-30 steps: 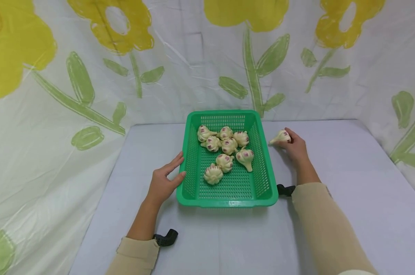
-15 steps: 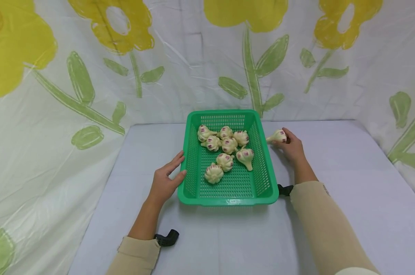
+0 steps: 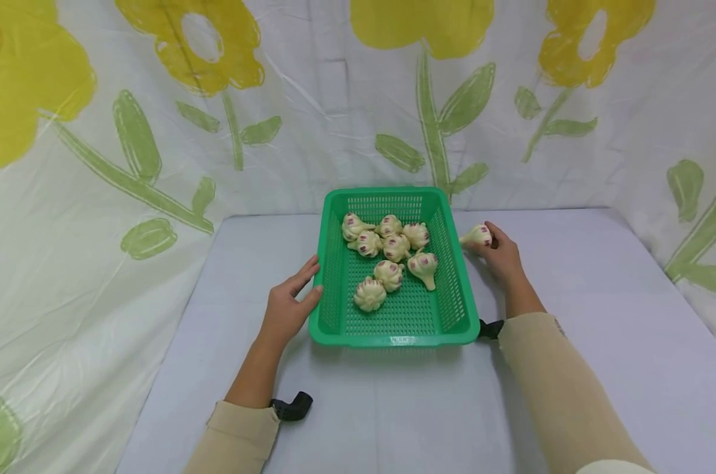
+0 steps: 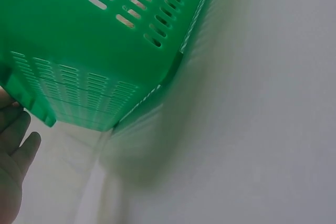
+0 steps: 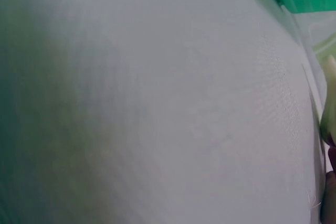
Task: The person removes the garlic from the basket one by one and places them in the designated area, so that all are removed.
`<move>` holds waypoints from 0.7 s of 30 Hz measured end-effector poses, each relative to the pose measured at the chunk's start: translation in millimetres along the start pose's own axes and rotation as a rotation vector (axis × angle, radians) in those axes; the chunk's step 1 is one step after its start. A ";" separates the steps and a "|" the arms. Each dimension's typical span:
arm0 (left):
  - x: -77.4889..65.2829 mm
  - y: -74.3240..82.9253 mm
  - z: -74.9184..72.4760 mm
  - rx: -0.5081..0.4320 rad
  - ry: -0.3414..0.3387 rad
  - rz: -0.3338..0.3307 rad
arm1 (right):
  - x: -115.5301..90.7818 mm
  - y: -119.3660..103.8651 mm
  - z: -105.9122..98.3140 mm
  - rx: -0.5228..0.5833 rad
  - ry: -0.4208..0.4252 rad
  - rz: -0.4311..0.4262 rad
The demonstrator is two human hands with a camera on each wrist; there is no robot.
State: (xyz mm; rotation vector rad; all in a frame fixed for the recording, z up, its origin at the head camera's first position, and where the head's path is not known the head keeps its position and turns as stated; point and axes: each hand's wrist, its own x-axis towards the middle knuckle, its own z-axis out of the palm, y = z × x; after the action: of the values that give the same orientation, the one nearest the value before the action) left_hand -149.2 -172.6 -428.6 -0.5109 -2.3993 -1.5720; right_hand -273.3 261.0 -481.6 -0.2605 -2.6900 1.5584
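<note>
A green plastic basket point(image 3: 393, 341) stands mid-table with several garlic bulbs point(image 3: 396, 247) inside, pale with purple marks. At its left rim is my left hand point(image 3: 285, 309), fingers straight and thumb spread, fingertips at the edge. In the left wrist view, the left-hand fingers point(image 4: 23, 153) lie beside the basket's rim point(image 4: 31, 103). Just outside the basket's far right side, my right hand point(image 3: 504, 258) holds one garlic bulb point(image 3: 479, 235) by its round end, its stem pointing left toward the rim. The right wrist view catches only part of that bulb point(image 5: 329, 108) at its edge.
A pale cloth-covered table point(image 3: 358, 421) lies under everything. Behind it hangs a white curtain point(image 3: 334, 151) with printed yellow flowers. Dark wrist mounts point(image 3: 292, 406) stick out from both wrists, the right one close to the basket's right side.
My right hand has brought the garlic bulb a little left, up to the basket's side. The basket has shifted slightly toward the back in view, and my left hand has moved with it.
</note>
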 end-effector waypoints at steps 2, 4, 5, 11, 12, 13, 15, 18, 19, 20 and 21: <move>1.6 -7.9 2.0 -0.006 0.003 -0.002 | -2.6 0.3 -0.1 0.011 -0.001 0.007; 3.1 -16.3 4.3 -0.012 0.004 -0.015 | -5.6 0.4 -0.4 0.019 -0.003 0.013; 4.0 -21.1 5.4 -0.015 0.006 -0.019 | -7.1 0.5 -0.5 0.018 -0.005 0.015; 6.4 -28.8 7.6 -0.026 0.021 -0.028 | -17.0 0.2 -1.6 0.025 0.001 0.019; 6.4 -28.7 7.7 -0.028 0.023 -0.026 | -18.5 0.3 -1.7 0.028 0.003 0.021; 6.5 -28.4 7.7 -0.029 0.024 -0.023 | -20.0 0.1 -1.3 0.032 0.003 0.021; 6.3 -28.0 7.8 -0.037 0.028 -0.026 | -22.8 -0.4 -0.2 0.045 0.003 0.022; 4.7 -27.1 6.8 -0.046 0.033 -0.036 | -26.6 -1.1 1.8 0.059 0.000 0.022; 3.9 -26.5 6.3 -0.048 0.033 -0.038 | -27.8 -1.3 2.4 0.063 -0.001 0.022; 3.0 -26.0 5.7 -0.047 0.033 -0.038 | -29.1 -1.3 2.9 0.065 -0.001 0.024; 1.9 -25.6 5.1 -0.043 0.034 -0.038 | -30.2 -1.5 3.4 0.066 -0.001 0.023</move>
State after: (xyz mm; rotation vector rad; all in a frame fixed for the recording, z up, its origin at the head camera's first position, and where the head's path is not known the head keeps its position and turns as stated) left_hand -161.3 -176.9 -451.4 -0.4458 -2.3688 -1.6378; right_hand -244.0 252.6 -480.0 -0.2905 -2.6395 1.6503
